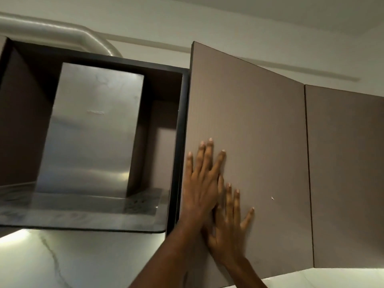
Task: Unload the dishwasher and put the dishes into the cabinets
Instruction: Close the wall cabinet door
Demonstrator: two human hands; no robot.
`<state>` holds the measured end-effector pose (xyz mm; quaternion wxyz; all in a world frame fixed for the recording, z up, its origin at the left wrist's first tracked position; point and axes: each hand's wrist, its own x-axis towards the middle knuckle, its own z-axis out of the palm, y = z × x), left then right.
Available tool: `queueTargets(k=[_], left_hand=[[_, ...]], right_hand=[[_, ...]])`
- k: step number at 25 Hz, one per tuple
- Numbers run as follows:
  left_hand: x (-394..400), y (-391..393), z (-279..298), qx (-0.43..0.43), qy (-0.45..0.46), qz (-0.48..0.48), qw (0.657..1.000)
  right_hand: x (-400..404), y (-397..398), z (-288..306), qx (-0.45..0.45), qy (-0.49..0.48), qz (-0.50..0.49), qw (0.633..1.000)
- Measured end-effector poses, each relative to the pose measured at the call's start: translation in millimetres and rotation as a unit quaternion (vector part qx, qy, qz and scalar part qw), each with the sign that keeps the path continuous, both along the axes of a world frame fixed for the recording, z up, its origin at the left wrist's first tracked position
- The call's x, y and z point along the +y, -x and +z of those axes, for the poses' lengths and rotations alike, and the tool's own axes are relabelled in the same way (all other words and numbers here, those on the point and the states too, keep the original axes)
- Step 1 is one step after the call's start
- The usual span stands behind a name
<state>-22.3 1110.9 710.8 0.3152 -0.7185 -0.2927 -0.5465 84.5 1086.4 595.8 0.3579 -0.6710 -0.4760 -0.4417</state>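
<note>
Left hand (pixel 199 183) lies flat, fingers straight, against the brown cabinet door (pixel 249 121), near its left edge. Right hand (pixel 227 223) lies flat just below, fingers spread, partly under the left. Neither holds anything. No dishes in view. Steel hood (pixel 91 129) stands left of the door.

A stainless-steel chimney hood (pixel 91 129) sits in a dark-framed recess (pixel 180 146) beneath a pale duct pipe (pixel 62 36), beside brown wall cabinets (pixel 342 173), with white ceiling (pixel 249 21) above and a lit marble-veined wall (pixel 62 260) below.
</note>
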Motion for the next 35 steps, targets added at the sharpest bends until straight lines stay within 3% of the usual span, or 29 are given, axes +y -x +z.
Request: queueTargets(k=[5, 15, 24, 28, 31, 35], left_hand=[[57.9, -20.8, -11.3, -0.178, 0.126, -0.035, 0.975], [105.1, -48.6, -17.6, -0.234, 0.149, -0.104, 0.955], [100.5, -39.3, -22.2, -0.196, 0.154, -0.117, 0.961], [98.6, -33.7, -36.2, -0.155, 0.155, -0.122, 0.968], [80.8, -32.5, -57.4, -0.106, 0.172, -0.111, 0.973], [29.7, -47.4, -86.6, -0.008, 0.166, -0.147, 0.975]], right_hand=[[40.3, -30.7, 7.5, -0.056, 0.047, -0.011, 0.997], [74.1, -48.6, 9.3, -0.063, 0.036, -0.026, 0.997], [55.7, -46.1, 5.3, -0.058, 0.064, -0.011, 0.996], [20.4, -60.7, 11.9, -0.089, 0.132, 0.013, 0.987], [-20.7, -72.3, 6.3, -0.091, 0.202, -0.030, 0.975], [-100.5, -95.4, -20.2, -0.041, 0.185, -0.092, 0.978]])
